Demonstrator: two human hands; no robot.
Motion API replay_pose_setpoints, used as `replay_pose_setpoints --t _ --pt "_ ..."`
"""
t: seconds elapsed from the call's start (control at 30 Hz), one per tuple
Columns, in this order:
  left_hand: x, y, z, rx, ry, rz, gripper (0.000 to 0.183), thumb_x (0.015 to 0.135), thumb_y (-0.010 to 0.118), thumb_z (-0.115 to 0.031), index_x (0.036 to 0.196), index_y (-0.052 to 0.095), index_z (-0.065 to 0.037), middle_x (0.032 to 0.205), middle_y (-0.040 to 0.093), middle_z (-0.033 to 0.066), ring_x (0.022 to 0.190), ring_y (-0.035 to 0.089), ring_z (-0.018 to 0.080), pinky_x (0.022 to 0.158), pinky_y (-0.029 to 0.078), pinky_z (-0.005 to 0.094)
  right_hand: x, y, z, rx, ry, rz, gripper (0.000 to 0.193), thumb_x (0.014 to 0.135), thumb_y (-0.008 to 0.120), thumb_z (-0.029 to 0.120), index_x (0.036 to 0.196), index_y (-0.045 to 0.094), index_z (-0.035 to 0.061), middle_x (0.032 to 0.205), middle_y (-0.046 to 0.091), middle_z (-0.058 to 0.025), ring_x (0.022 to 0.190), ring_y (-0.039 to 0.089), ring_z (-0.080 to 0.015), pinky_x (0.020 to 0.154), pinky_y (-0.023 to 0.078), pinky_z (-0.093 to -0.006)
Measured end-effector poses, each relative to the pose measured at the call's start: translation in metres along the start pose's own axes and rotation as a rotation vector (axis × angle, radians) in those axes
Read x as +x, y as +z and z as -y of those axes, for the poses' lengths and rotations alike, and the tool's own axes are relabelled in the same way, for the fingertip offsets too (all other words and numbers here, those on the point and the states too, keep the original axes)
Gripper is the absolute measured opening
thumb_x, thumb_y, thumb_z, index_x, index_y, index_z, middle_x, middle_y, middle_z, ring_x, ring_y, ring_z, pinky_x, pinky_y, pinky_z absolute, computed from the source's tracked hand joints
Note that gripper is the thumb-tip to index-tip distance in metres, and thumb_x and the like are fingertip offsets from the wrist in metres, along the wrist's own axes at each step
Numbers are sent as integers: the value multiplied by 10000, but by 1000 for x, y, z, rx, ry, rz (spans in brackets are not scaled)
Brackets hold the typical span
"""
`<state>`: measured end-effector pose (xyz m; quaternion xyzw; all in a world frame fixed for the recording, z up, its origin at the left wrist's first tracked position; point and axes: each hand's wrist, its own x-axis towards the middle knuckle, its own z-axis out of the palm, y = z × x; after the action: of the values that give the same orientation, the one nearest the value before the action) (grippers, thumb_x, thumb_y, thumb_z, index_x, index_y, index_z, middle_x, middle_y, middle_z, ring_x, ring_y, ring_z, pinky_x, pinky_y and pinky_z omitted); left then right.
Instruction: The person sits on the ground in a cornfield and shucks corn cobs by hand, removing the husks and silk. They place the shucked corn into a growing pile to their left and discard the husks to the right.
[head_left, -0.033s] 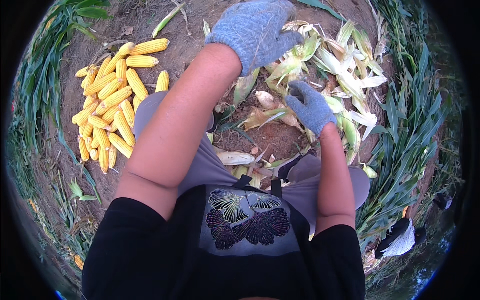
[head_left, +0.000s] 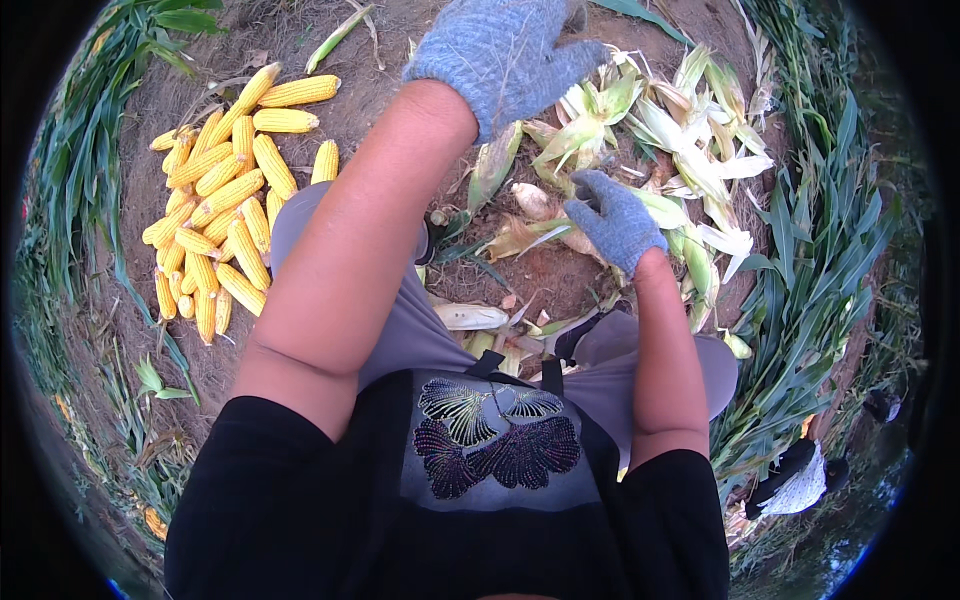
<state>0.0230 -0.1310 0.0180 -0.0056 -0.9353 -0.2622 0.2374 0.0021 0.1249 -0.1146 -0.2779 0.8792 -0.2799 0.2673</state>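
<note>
My left hand [head_left: 500, 65], in a grey-blue knitted glove, reaches out at the top middle. Its thumb stands apart to the right, and the upper edge cuts off part of the fingers. No item shows in it. My right hand [head_left: 615, 220], gloved alike, hovers at the left side of a heap of pale corn husks [head_left: 700, 160]. Its thumb and fingers are spread with a gap between them. A husk-covered ear of corn [head_left: 494, 165] lies below my left hand. Bare yellow corn cobs [head_left: 225, 200] are piled on the left.
Another pale husked-over ear [head_left: 470, 317] rests on the soil between my legs. Green corn stalks [head_left: 815, 250] line the right side, with more leaves [head_left: 75, 190] on the left. A dark-and-white shape [head_left: 795, 480] is at the lower right.
Both hands have shifted slightly to the left, the left one also upward. One cob at the top of the yellow pile now points further up.
</note>
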Motion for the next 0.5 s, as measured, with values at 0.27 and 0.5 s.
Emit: replay_pose_setpoints --t 0.27,0.5 --pt "3 -66 43 -623 -423 -476 208 957 613 -214 958 675 -16 781 618 18 712 542 95 655 456 286 47 55 9 -78 -67 315 513 889 654 377 1287 588 59 1168 676 -186 1076 654 -347 955 500 -407" --pt "0 -70 76 -1366 -517 -702 153 956 621 -185 1049 672 -74 948 698 74 864 663 194 785 534 325 174 108 33 -241 -222 84 482 901 610 366 1297 593 91 1315 598 -171 1224 567 -330 1048 438 -426"
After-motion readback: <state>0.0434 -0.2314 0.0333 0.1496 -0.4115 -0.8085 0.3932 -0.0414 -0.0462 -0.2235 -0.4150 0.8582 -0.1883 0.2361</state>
